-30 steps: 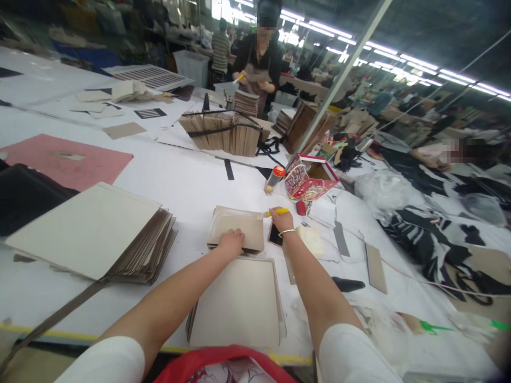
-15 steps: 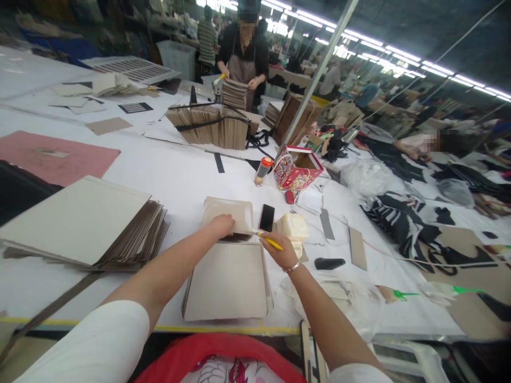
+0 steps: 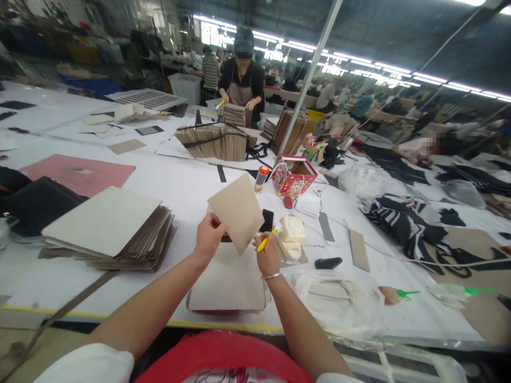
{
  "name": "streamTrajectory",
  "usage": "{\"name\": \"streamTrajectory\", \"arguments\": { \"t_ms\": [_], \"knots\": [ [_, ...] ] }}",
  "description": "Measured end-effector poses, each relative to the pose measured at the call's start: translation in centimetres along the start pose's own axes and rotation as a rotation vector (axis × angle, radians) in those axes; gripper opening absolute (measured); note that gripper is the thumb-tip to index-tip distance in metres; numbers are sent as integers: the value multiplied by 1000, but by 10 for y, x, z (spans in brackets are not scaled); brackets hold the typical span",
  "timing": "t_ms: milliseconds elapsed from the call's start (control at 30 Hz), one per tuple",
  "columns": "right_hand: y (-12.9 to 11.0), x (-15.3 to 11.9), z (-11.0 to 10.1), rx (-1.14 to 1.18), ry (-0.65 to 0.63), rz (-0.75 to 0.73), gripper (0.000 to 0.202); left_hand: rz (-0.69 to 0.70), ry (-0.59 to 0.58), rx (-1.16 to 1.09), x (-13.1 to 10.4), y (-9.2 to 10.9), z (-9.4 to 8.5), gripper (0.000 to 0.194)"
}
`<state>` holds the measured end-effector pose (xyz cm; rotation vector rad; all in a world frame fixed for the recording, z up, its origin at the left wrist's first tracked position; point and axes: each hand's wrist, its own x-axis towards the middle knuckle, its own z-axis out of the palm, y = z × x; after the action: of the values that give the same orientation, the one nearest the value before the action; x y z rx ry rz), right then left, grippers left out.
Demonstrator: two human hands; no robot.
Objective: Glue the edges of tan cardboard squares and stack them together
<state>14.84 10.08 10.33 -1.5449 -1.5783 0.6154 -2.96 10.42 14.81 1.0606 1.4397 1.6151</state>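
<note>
My left hand [image 3: 208, 236] pinches the lower left edge of a square grey-brown cardboard sheet [image 3: 236, 210], which is raised and turned cornerwise above the table. Closed around a yellow-handled brush [image 3: 262, 244], my right hand [image 3: 269, 258] is close to the sheet's right corner; the brush tip is hard to make out. Beneath both hands lies a low stack of larger cardboard panels [image 3: 225, 284]. A cream-coloured tub [image 3: 292, 230] and a black phone [image 3: 268, 219] are just beyond my right hand.
A tall pile of cardboard panels [image 3: 104, 221] stands on the left. Ahead are a jar with an orange lid [image 3: 261, 178], a red patterned box [image 3: 293, 178] and a slanting pole [image 3: 307, 85]. A co-worker [image 3: 241, 85] stands across the table. Plastic bags [image 3: 339, 303] lie at right.
My left hand has lifted the cardboard sheet off the table and turned it cornerwise. My right hand has drawn slightly back with the brush, its handle now tilted upward. The view has tipped up.
</note>
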Motion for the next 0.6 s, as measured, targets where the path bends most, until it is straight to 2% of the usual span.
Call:
{"name": "streamTrajectory", "arguments": {
  "t_ms": [100, 200, 300, 433, 500, 600],
  "knots": [
    [0, -9, 2, 22, 14, -1, 25, -152, 22, -329, -30, 0, 1, 27],
    [3, -21, -3, 1, 19, 19, 26, -213, 44, -456, -54, 0, -2, 31],
    [9, -32, -8, 16, -26, 70, 26, -247, 40, -428, -72, 0, -7, 36],
    [20, -42, -16, 124, -54, 77, 26, -243, -39, -341, -92, -10, -22, 48],
    [28, -46, -24, 145, -76, 48, 27, -253, -40, -279, -101, -21, -38, 50],
    [43, -54, -35, 91, -145, -7, 27, -330, -16, -84, -115, -41, -70, 39]
  ]
}}
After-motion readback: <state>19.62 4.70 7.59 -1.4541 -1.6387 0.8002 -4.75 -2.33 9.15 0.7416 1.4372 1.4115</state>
